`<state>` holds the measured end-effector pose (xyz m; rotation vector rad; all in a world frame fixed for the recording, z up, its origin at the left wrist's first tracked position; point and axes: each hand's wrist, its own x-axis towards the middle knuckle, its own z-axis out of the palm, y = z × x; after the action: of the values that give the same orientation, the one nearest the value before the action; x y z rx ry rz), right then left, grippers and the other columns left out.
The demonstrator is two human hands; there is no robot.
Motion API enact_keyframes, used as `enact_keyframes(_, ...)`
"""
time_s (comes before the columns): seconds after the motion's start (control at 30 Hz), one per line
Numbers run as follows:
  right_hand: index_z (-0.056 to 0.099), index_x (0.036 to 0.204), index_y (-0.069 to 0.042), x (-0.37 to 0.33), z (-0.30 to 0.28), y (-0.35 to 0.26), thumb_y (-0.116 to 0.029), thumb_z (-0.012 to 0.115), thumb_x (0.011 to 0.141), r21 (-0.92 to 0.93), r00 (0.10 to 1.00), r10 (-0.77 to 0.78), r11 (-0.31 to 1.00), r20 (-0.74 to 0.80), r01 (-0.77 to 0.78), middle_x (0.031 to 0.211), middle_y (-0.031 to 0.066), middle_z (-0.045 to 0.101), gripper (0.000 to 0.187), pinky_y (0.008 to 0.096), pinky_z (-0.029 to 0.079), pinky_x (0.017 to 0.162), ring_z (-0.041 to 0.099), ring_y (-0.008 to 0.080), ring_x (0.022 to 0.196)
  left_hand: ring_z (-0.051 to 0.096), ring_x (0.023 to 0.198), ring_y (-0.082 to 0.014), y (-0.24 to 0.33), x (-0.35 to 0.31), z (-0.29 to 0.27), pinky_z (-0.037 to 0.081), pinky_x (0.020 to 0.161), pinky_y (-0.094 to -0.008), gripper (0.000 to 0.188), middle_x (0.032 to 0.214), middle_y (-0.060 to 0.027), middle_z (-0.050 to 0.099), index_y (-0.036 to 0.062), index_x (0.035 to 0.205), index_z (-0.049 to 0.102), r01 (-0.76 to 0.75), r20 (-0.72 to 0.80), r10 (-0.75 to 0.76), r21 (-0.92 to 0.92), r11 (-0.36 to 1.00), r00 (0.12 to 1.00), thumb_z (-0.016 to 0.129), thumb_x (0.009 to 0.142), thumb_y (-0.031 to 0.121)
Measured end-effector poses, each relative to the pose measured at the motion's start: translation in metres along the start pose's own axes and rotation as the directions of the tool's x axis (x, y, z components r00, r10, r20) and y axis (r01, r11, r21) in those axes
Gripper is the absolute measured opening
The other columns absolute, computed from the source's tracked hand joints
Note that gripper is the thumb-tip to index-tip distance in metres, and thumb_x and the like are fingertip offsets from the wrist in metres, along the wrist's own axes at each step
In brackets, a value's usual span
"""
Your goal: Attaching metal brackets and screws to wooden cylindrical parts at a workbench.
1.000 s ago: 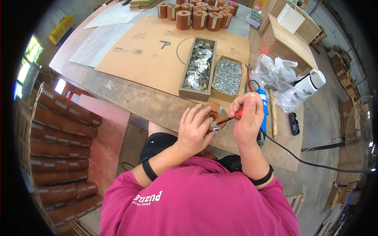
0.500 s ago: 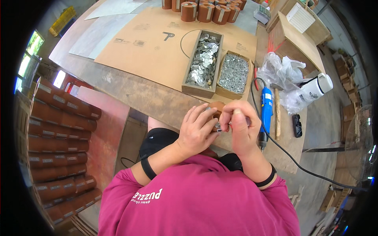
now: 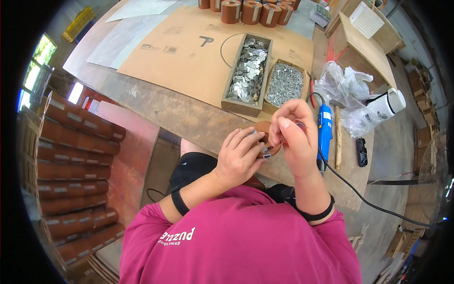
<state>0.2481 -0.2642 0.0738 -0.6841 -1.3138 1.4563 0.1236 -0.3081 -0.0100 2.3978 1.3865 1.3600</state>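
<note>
Left hand (image 3: 239,158): fingers curled around brown round part (image 3: 263,134), steadying it.
Right hand (image 3: 294,137): fingertips pinched on red-handled tool (image 3: 297,126), pressing into the part.

Matt brown coil (image 3: 263,135), prob. paper-wrapped; behind it rough wood trays (image 3: 235,105) w/ shiny metal bits (image 3: 248,71), matt cardboard (image 3: 189,52).

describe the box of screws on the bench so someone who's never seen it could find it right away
Start at the big sheet of brown cardboard lying on the wooden workbench. At its near right edge two open wooden boxes sit side by side. The box of screws is the shorter right-hand one, full of fine grey screws, while its neighbour, the longer box, holds flat shiny metal plates.
</note>
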Motion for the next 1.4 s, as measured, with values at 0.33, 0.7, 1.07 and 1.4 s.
enact_keyframes(0.33, 0.039, 0.073, -0.003, 0.000, -0.009, 0.009, -0.013, 0.040, 0.085, -0.085, 0.951, -0.301, 0.948, 0.076, 0.307, 0.057, 0.0068, 0.042, 0.016, 0.0229, 0.029, 0.041, 0.035, 0.0108, 0.044, 0.050, 0.102, -0.0342, -0.001, -0.002, 0.004, 0.044, 0.082, -0.0393, 0.035, 0.104, -0.0142, 0.054, -0.0030, 0.088, 0.058, 0.044, -0.008, -0.045, -0.082, 0.996, 0.999, 0.070, 0.056, 0.008)
enact_keyframes(0.7, 0.039, 0.062, -0.003, 0.011, -0.016, 0.003, -0.016, 0.040, 0.087, 0.214, 0.886, -0.075, 0.976, 0.457, -0.028, 0.051, 0.0016, 0.039, 0.028, 0.0220, 0.027, 0.042, 0.032, 0.0074, 0.044, 0.053, 0.093, -0.0295, 0.010, 0.002, -0.003, 0.044, 0.076, -0.0395, 0.024, 0.091, -0.0087, 0.057, 0.0043, 0.078, 0.062, -0.014, -0.035, 0.016, 0.077, 0.997, 0.999, 0.071, 0.055, 0.010)
enact_keyframes(1.07, 0.041, 0.072, -0.004, -0.009, -0.037, -0.001, -0.010, 0.039, 0.082, 0.356, 0.975, -0.215, 0.909, -0.049, 0.218, 0.058, 0.0042, 0.041, 0.011, 0.0241, 0.033, 0.049, 0.037, 0.0108, 0.051, 0.049, 0.101, -0.0338, 0.012, 0.006, -0.006, 0.039, 0.085, -0.0416, 0.040, 0.107, -0.0148, 0.051, 0.0038, 0.089, 0.059, 0.065, -0.059, -0.066, -0.018, 0.998, 0.996, 0.075, 0.055, 0.018)
enact_keyframes(1.4, 0.039, 0.072, -0.003, -0.026, -0.113, 0.051, 0.003, 0.044, 0.069, -0.222, 0.827, -0.413, 0.910, -0.381, 0.351, 0.066, 0.0060, 0.043, 0.008, 0.0235, 0.034, 0.057, 0.040, 0.0126, 0.060, 0.047, 0.104, -0.0402, 0.002, 0.005, 0.002, 0.040, 0.088, -0.0457, 0.028, 0.107, -0.0187, 0.051, 0.0010, 0.089, 0.059, 0.015, 0.053, -0.010, -0.104, 0.994, 0.999, 0.068, 0.063, 0.009)
